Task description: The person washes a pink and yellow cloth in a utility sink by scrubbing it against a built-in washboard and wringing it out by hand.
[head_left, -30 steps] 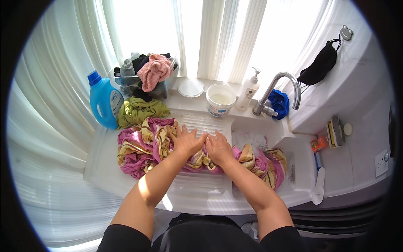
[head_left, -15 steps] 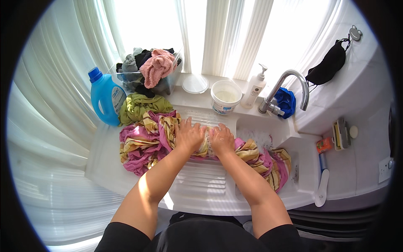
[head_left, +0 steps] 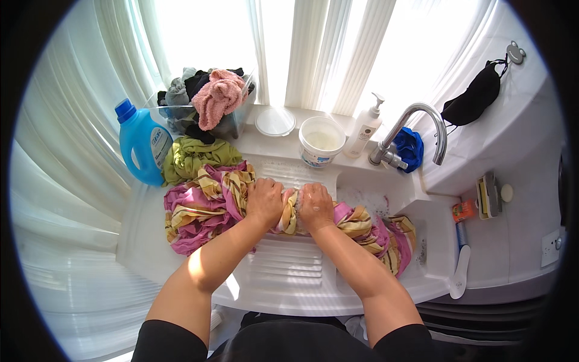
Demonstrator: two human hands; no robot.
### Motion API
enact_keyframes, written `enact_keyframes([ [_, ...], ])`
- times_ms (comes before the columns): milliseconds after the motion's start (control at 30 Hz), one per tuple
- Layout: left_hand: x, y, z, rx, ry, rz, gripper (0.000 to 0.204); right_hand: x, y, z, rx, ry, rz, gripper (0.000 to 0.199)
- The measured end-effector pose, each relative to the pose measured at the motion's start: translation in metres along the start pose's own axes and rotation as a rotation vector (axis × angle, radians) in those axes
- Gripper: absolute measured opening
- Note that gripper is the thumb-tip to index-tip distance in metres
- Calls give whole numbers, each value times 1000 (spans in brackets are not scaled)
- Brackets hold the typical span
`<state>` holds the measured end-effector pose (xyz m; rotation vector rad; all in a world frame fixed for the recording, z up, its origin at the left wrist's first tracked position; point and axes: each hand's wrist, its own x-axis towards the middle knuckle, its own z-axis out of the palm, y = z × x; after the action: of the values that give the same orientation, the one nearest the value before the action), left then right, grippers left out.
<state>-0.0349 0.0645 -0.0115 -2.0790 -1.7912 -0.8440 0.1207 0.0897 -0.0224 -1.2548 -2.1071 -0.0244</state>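
A long pink and yellow patterned cloth [head_left: 208,205] lies bunched on the left side of the white washboard sink [head_left: 289,265] and runs right into the basin. Its middle is gathered into a roll over the ridges. My left hand [head_left: 264,202] is closed round this roll, fingers curled over its far side. Close beside it, my right hand [head_left: 316,207] grips the same roll near the basin's left edge. A short stretch of twisted cloth shows between the two hands. Some suds cling to the right hand, and the fingertips of both hands are hidden.
Behind the cloth lie a green cloth [head_left: 199,157] and a blue detergent bottle [head_left: 143,145]. A clear bin [head_left: 241,120] holds clothes. Along the back stand a white tub [head_left: 321,142], a pump bottle [head_left: 363,128] and the tap [head_left: 422,111]. A white-handled brush [head_left: 461,271] lies on the right rim.
My fingers, spread flatter on the cloth before, now curl round it. The roll between my hands looks tighter, and the whole view has shifted slightly.
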Motion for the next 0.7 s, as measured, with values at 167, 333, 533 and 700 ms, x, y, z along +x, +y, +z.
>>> enact_keyframes([
  [167, 1, -13, -23, -60, -542, -85, 49, 7, 0, -24, 119, -534, 204, 48],
  [333, -65, -5, -136, -209, -352, 462, 82, -101, -16, -117, 265, -225, -421, 77],
  [533, -66, -12, -44, -158, -189, -135, 23, -41, -32, -24, 94, -458, 33, 51],
  [700, -18, -24, 11, -164, -74, -152, 39, -1, 11, 25, -65, -21, -34, 44],
])
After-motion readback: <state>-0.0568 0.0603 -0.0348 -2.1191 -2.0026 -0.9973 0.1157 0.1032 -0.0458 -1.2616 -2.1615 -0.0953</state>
